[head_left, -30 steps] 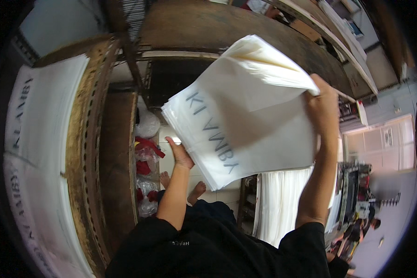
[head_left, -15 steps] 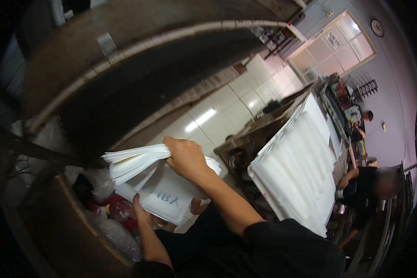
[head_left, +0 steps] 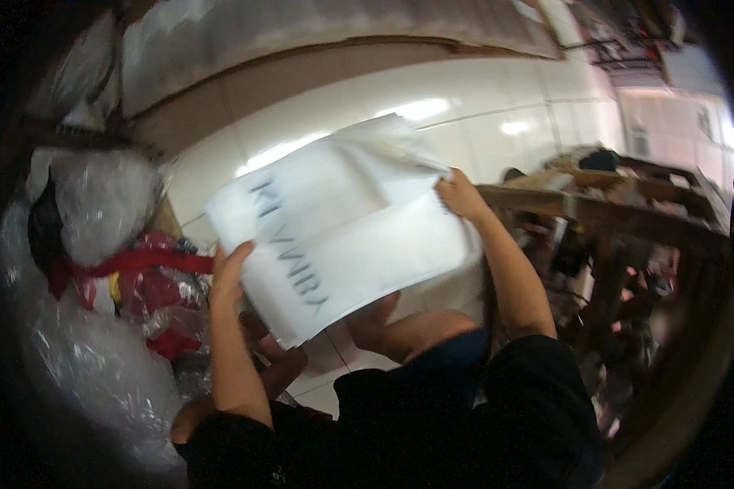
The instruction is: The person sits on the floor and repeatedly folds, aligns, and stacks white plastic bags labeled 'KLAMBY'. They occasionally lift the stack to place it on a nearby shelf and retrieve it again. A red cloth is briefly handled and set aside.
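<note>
Between my two hands a stack of thin white sheets (head_left: pixel 359 244) is held up over the tiled floor, with dark printing along its left part. My left hand (head_left: pixel 232 273) grips the left edge, thumb on top and the other fingers hidden beneath. At the upper right corner, my right hand (head_left: pixel 462 196) is closed on the edge. The top sheets bulge and fold up near that hand, while the rest lies fairly flat and tilted.
Clear plastic bags (head_left: pixel 98 367) and red wrapped items (head_left: pixel 151 281) are heaped at the left. A wooden frame table (head_left: pixel 595 208) with things under it stands at the right. Beyond the pale floor tiles (head_left: pixel 481 94), a long surface bearing white sheets (head_left: pixel 302 37) runs across the back.
The stack, folded over in my right hand before, is now spread out flatter. My right hand has moved to the right, and the whole view has turned down toward the floor and the heap.
</note>
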`<state>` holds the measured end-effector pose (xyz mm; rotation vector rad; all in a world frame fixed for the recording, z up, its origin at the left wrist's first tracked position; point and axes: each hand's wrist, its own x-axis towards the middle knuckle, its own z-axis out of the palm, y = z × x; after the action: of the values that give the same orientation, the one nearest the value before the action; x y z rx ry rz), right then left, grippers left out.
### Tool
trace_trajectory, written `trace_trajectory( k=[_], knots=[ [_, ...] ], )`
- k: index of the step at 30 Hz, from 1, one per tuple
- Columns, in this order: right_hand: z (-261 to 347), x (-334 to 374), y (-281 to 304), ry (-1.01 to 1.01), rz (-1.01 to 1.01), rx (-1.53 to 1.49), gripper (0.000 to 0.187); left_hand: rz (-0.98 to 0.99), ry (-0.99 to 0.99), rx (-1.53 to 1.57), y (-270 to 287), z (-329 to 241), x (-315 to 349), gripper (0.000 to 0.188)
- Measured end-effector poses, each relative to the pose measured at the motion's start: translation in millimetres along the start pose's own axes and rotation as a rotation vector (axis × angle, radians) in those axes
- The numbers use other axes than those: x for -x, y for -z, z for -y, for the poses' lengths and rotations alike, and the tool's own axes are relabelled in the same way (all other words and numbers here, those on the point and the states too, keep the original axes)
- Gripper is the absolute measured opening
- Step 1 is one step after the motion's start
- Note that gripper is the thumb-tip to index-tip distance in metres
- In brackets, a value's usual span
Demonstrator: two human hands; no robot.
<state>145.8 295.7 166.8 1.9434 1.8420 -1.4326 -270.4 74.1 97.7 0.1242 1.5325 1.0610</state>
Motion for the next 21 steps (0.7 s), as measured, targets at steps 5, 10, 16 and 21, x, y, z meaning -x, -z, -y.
trace_trajectory(
  k=[5, 10, 16, 21],
  knots=[
    [-113.7, -68.8, -56.1, -0.059, -0.092, -0.232, 0.051, -0.264, -0.27, -0.443, -47.3, 66.0, -41.5, 0.091],
    [-119.8, -67.0, -68.5, -0.006, 0.055, -0.312, 0.056, -0.451, -0.258, -0.82, -66.2, 69.8, -36.5, 0.122],
    [-140.5, -70.1, -73.3, 0.237, -0.121, -0.085, 0.044, -0.405, -0.206, -0.817, -70.4, 71.5, -44.7, 0.115],
    [-71.9, -21.9, -97.3, 0.373, -0.395, 0.318, 0.033, -0.197, -0.115, -0.425, -55.0, 73.5, -43.4, 0.102]
  ],
)
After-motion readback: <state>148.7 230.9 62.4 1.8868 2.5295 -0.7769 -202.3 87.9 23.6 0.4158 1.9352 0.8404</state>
